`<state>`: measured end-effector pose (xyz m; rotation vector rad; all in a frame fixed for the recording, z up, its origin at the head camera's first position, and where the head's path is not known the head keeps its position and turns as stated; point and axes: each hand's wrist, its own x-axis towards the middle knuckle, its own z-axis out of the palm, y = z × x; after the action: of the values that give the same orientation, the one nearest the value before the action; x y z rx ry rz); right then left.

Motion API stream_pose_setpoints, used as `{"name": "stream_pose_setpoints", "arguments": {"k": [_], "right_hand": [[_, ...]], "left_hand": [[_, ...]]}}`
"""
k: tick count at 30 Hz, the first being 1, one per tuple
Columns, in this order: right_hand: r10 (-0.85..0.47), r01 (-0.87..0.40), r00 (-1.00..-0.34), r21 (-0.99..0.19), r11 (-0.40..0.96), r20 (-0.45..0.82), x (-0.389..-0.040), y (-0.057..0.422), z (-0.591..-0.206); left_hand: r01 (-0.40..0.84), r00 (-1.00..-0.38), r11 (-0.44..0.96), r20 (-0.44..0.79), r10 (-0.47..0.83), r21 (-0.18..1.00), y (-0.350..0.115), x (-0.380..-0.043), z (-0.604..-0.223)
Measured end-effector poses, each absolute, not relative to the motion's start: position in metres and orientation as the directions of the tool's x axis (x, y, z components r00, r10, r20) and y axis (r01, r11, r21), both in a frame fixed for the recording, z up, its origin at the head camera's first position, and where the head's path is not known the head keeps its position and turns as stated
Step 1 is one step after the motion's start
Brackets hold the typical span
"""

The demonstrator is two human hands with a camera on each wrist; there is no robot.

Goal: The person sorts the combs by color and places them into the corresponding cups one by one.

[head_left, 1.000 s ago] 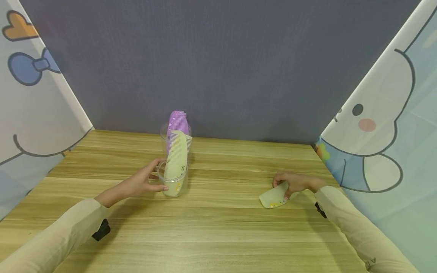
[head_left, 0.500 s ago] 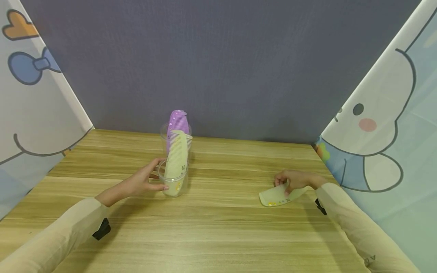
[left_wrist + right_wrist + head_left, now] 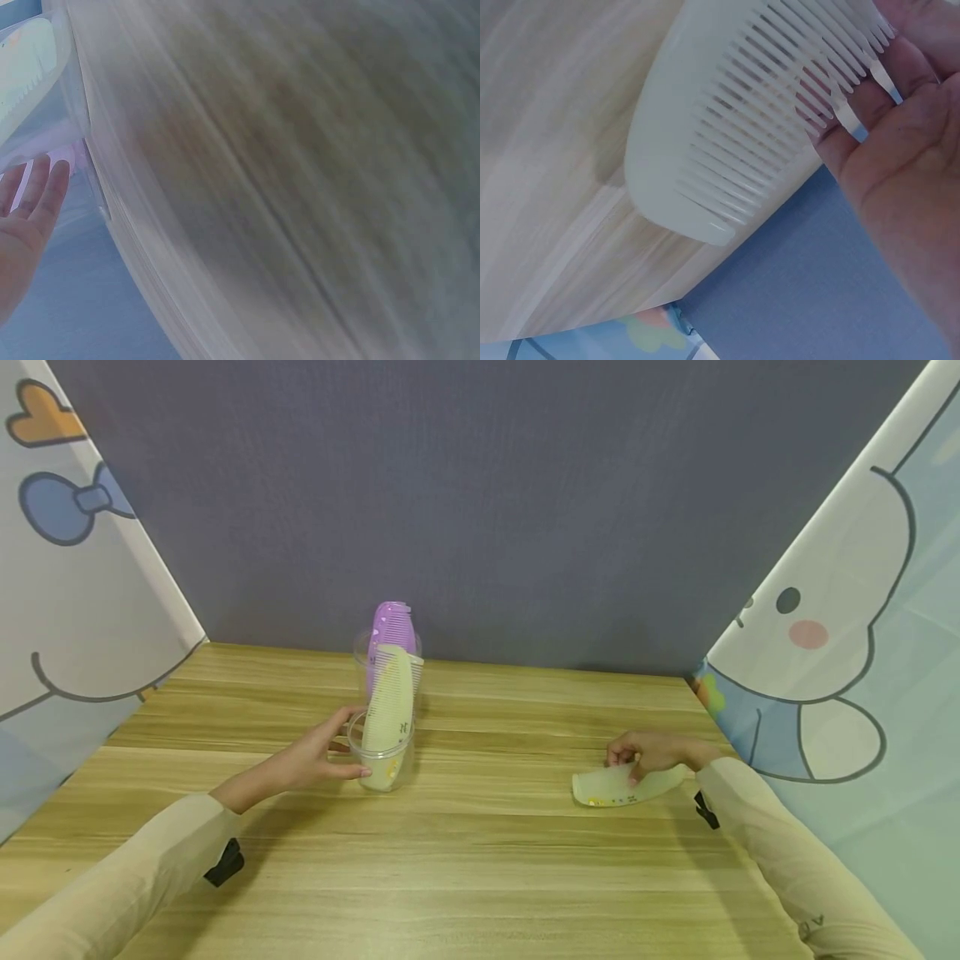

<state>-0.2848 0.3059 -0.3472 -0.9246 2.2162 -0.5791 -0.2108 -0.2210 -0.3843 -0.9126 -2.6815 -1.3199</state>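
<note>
My left hand (image 3: 324, 756) holds a clear plastic cup (image 3: 407, 767) at the left of the table, thumb at its near side and fingers round the far side. Pale green combs (image 3: 390, 710) stand in this cup, leaning backward, teeth showing on both sides. My right hand (image 3: 654, 752) pinches another pale green comb (image 3: 598, 788), close over the tabletop at the right. In the right wrist view this comb (image 3: 656, 150) shows its teeth toward the fingers. Part of it is hidden behind the hand in the head view.
Behind the held cup stands a second clear cup (image 3: 362, 653) with a purple comb (image 3: 392, 622) in it. The wooden table (image 3: 480, 860) ends at a dark grey panel (image 3: 480, 510). Cartoon-printed sheets (image 3: 840, 610) flank both sides.
My right hand has turned the comb, bringing it from slanted to nearly level across the view, and lifted it slightly. The left hand stays at the cup.
</note>
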Motion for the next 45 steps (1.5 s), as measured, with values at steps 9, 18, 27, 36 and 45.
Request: {"name": "stream_pose_setpoints", "arguments": {"k": [9,18,27,36,45], "right_hand": [[-0.785,-0.447,-0.516,-0.673,0.589,-0.343,-0.285,0.304,-0.341],[-0.784,-0.444,-0.552,-0.696,0.564,-0.283,-0.287,0.3,-0.336],[-0.801,-0.442,-0.569,-0.751,0.491,-0.188,-0.292,0.29,-0.332],[-0.82,-0.433,-0.567,-0.818,0.378,-0.079,-0.29,0.265,-0.326],[-0.755,-0.41,-0.656,-0.836,0.365,-0.008,-0.285,0.238,-0.323]], "left_hand": [[0.5,-0.833,0.476,0.253,0.491,0.723,-0.221,-0.21,-0.383],[0.497,-0.835,0.476,0.249,0.491,0.725,-0.221,-0.21,-0.384],[0.506,-0.83,0.468,0.259,0.494,0.725,-0.222,-0.21,-0.385],[0.506,-0.831,0.476,0.259,0.492,0.72,-0.222,-0.211,-0.386],[0.502,-0.834,0.476,0.259,0.488,0.722,-0.222,-0.211,-0.387]]}}
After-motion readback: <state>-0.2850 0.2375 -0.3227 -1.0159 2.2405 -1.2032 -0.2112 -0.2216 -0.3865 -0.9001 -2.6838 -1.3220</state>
